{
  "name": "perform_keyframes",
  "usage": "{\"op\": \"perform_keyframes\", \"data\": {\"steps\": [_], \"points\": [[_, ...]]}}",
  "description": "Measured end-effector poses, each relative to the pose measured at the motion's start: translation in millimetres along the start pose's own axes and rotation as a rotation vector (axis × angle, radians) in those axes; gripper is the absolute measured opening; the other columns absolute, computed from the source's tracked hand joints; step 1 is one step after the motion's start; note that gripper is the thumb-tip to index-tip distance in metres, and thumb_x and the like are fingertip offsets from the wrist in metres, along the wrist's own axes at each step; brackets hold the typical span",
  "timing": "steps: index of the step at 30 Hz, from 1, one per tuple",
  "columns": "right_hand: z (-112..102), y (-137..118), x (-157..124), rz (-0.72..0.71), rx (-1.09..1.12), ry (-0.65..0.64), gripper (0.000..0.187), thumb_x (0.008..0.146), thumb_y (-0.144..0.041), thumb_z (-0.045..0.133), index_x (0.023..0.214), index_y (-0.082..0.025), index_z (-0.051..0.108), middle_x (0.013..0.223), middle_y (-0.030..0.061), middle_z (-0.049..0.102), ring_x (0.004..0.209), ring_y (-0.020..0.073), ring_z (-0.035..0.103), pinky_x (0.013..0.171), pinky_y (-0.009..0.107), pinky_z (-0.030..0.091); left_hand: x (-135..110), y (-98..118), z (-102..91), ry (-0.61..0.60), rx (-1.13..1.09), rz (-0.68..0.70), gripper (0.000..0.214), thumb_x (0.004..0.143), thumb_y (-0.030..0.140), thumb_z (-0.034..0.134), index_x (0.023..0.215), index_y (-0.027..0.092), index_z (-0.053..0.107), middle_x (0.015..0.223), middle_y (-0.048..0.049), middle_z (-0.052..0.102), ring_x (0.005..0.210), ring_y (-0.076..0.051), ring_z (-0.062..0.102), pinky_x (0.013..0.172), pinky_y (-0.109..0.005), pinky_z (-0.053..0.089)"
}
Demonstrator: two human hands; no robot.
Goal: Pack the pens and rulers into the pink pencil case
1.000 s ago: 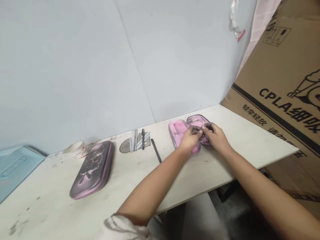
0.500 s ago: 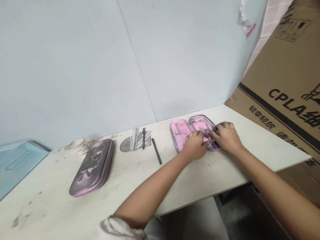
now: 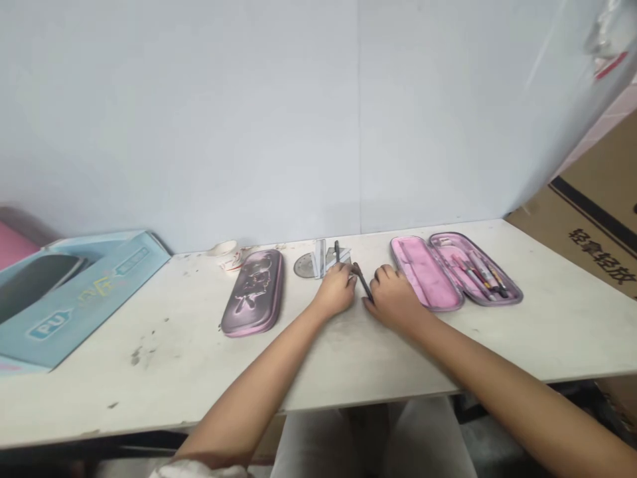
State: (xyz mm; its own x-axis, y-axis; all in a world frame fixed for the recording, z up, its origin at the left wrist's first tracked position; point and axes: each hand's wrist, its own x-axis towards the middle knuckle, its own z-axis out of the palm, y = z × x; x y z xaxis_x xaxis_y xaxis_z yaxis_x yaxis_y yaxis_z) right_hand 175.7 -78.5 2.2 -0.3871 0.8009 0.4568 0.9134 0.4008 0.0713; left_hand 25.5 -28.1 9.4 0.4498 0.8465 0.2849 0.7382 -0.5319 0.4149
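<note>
Dark slim pen (image 3: 363,282) on the tabletop (image 3: 149,378), between both hands at centre frame. Left hand (image 3: 334,290): fingers bunched at its upper end. Right hand (image 3: 395,299): curled, thumb beside its lower end; whether either pinches it, cannot tell. Open pink pencil case (image 3: 425,272) with pens (image 3: 478,275) inside, right of hands. Protractor (image 3: 304,265), set square (image 3: 328,255) just behind; closed case (image 3: 252,293) left.

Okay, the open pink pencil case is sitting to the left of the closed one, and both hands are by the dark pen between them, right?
No, the head view shows the open pink pencil case to the right of the closed pencil case. The left hand and right hand are by the dark pen, as you said.
</note>
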Motion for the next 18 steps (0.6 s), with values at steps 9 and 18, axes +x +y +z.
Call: {"op": "perform_keyframes", "data": {"steps": [9,18], "points": [[-9.6,11.8,-4.4,0.016,-0.067,0.042,0.023,0.083,-0.019,0.038,0.082,-0.008,0.058,0.086,0.0168,0.053,0.089,0.0275,0.044,0.074,0.040,0.038,-25.6,-8.0,-14.2,0.086,0.137,0.241,0.042,0.084,0.012,0.036,0.126,0.013,0.038,0.135,-0.0164,0.034,0.126,-0.025,0.030,0.102,-0.045,0.027],[-49.9,31.9,-35.0,0.006,0.003,-0.003,0.024,0.089,-0.025,0.034,0.084,-0.015,0.055,0.081,0.0101,0.056,0.082,0.0220,0.049,0.071,0.033,0.037,-25.5,35.9,-21.5,-0.121,0.419,0.293,0.027,0.088,0.021,0.029,0.103,0.021,0.052,0.088,-0.0087,0.056,0.083,-0.022,0.055,0.067,-0.030,0.041]]}}
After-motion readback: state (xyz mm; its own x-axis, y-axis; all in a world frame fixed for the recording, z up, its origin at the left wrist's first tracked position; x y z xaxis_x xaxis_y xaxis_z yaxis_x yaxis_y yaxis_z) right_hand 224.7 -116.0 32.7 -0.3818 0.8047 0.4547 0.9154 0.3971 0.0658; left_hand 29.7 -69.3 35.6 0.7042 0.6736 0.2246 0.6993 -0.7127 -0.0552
